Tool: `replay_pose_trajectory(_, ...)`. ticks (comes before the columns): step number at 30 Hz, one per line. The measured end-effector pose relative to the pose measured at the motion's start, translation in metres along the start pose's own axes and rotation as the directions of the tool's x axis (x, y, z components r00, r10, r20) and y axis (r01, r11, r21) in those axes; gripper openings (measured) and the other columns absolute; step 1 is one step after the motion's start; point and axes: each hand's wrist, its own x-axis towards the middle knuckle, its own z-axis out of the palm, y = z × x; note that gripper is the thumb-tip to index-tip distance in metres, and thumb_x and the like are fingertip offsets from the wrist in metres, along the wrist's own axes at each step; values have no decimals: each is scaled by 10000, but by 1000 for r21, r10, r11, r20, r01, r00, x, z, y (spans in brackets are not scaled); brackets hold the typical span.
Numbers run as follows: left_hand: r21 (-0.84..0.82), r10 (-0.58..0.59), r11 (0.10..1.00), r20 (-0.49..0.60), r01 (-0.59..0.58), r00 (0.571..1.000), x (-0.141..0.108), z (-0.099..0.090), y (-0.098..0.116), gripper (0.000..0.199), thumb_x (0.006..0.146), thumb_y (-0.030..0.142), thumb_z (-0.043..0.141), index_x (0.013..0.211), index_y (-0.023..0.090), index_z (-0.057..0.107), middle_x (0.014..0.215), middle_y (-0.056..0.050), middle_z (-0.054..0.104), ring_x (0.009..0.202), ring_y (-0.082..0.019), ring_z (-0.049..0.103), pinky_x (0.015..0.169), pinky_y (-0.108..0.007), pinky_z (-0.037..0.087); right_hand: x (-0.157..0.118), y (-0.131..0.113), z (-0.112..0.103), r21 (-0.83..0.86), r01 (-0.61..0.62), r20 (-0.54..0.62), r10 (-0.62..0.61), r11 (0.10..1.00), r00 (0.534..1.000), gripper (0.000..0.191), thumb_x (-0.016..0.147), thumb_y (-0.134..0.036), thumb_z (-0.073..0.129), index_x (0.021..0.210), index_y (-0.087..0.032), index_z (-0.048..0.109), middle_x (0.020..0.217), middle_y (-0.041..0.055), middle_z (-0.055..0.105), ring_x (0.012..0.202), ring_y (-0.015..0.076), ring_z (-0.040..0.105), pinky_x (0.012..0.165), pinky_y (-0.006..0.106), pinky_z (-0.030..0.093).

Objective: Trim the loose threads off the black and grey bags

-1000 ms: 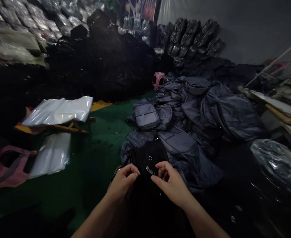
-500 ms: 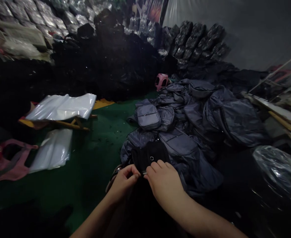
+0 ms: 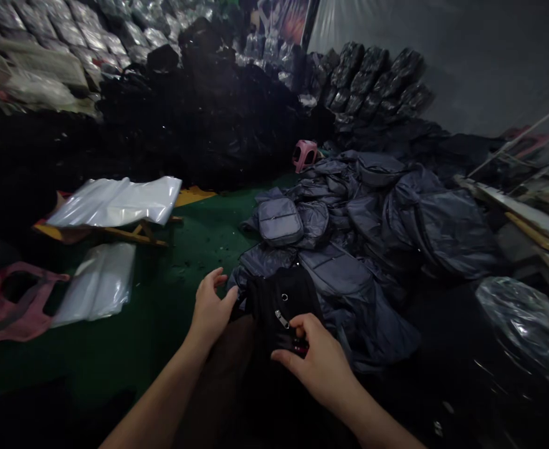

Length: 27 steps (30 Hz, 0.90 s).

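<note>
A small black bag [image 3: 302, 288] lies in front of me, with a round metal ring [image 3: 284, 297] and a silver zipper pull [image 3: 282, 319] on its face. My right hand [image 3: 318, 362] is at the bag's right side, its index fingertip beside the lower end of the pull. Its fingers curl round a small dark red thing [image 3: 301, 347], mostly hidden, whose kind does not show. To the left of the bag, my left hand [image 3: 212, 305] is raised with fingers and thumb apart, holding nothing. Grey bags [image 3: 339, 271] lie just beyond the black one.
More grey bags heap to the right, near a pink stool [image 3: 305, 154]. At left, clear plastic sheets [image 3: 119, 199] rest on a low wooden stand, above more sheets [image 3: 97, 280] and another pink stool [image 3: 33, 305]. A crumpled plastic bag [image 3: 517, 324] lies at right.
My left hand has let go at the bag's edge and moved up and left, opening. The right hand has shifted slightly right and down, uncovering the zipper pull and the red thing.
</note>
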Motion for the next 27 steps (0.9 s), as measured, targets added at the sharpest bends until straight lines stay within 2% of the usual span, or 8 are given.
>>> replay_pose_trajectory(4, 31, 150, 987, 127, -155, 981, 5, 11, 22, 259, 772, 349, 543, 964, 197, 627, 1037, -70, 607, 1035, -221, 536, 938, -378, 391, -7, 10, 19, 43, -61, 15, 60, 997, 998, 226, 761, -343, 654, 753, -215, 468, 678, -50, 524, 619, 129, 503, 562, 216, 336)
replay_pose_trajectory(8, 73, 298, 940, 302, -333, 906, -2, 19, 51, 151, 769, 298, 542, 854, 247, 655, 1032, -21, 633, 1032, -196, 528, 961, -377, 349, -10, 15, 29, -30, -8, -19, 7, 1000, 1000, 178, 754, -227, 592, 699, -209, 424, 601, -64, 458, 536, 110, 412, 510, 222, 256)
replay_pose_trajectory(11, 132, 328, 901, 415, -413, 848, -1, 19, 60, 112, 717, 234, 564, 747, 266, 667, 955, 1, 654, 986, -212, 530, 940, -423, 316, -14, 16, 30, -74, 34, -41, -37, 997, 998, 156, 714, -164, 578, 704, -206, 428, 612, -63, 461, 540, 108, 400, 517, 229, 238)
replay_pose_trajectory(16, 165, 335, 869, 495, -466, 802, 4, 14, 58, 111, 668, 204, 582, 674, 278, 665, 846, 20, 650, 950, -220, 520, 951, -458, 251, -21, 16, 33, -83, 64, -56, -69, 994, 996, 172, 652, -101, 573, 698, -195, 436, 618, -59, 471, 552, 105, 421, 533, 231, 248)
replay_pose_trajectory(19, 157, 344, 865, 505, -476, 792, 4, 14, 55, 113, 675, 200, 571, 701, 267, 659, 877, 7, 642, 959, -219, 514, 911, -413, 308, -19, 19, 32, -19, 40, -54, -41, 999, 998, 155, 679, -143, 601, 696, -194, 456, 616, -60, 477, 549, 102, 419, 523, 224, 255)
replay_pose_trajectory(21, 141, 351, 870, 493, -472, 796, 4, 15, 52, 108, 682, 194, 561, 728, 244, 646, 884, -12, 634, 939, -211, 518, 863, -371, 356, -12, 21, 29, 113, 10, -11, -8, 994, 1000, 157, 721, -242, 635, 698, -193, 487, 611, -56, 486, 551, 103, 427, 512, 214, 274)
replay_pose_trajectory(24, 117, 362, 882, 450, -456, 817, 3, 20, 49, 94, 693, 189, 556, 760, 217, 617, 863, -25, 625, 893, -196, 532, 866, -366, 369, 14, 24, 24, 375, -39, 43, 24, 926, 999, 223, 789, -391, 599, 732, -179, 561, 626, -37, 513, 583, 112, 459, 530, 208, 331)
replay_pose_trajectory(27, 109, 359, 896, 394, -431, 846, 2, 24, 48, 90, 703, 196, 554, 783, 210, 594, 884, -33, 620, 908, -205, 536, 887, -398, 362, 48, 23, 23, 522, -124, 48, 116, 844, 992, 243, 785, -395, 601, 710, -165, 593, 610, -26, 529, 576, 112, 471, 522, 209, 340)
